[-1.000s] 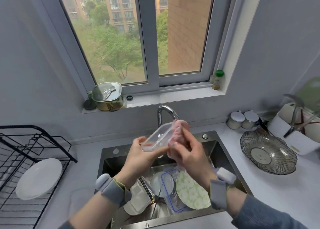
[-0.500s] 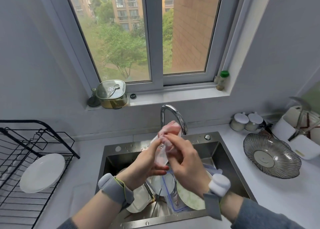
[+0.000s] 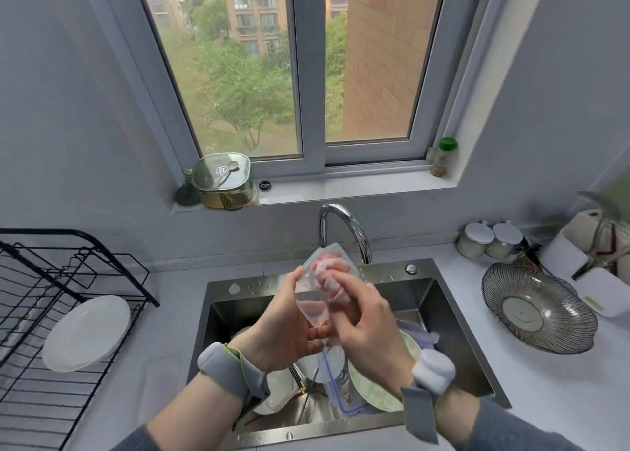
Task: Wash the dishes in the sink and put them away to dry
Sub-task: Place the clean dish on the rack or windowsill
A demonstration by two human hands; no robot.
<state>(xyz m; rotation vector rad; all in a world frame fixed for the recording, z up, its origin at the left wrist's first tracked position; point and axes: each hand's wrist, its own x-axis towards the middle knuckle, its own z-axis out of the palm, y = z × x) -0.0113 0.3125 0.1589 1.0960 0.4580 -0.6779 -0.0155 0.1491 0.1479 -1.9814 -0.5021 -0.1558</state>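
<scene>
Scrubbing is under way: clear plastic container (image 3: 308, 292), centre frame, is gripped by left hand (image 3: 284, 328); pink cloth (image 3: 329, 275) is held by right hand (image 3: 366, 321). One white plate (image 3: 85, 333) is racked; dishes remain in steel sink (image 3: 439, 317).

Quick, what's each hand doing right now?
Left hand: holds the clear container.
Right hand: grips the pink cloth inside it.

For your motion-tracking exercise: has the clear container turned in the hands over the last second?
Yes. The clear container lay nearly flat; now it stands on end, its top beside the faucet, while the right hand scrubs inside it.
</scene>
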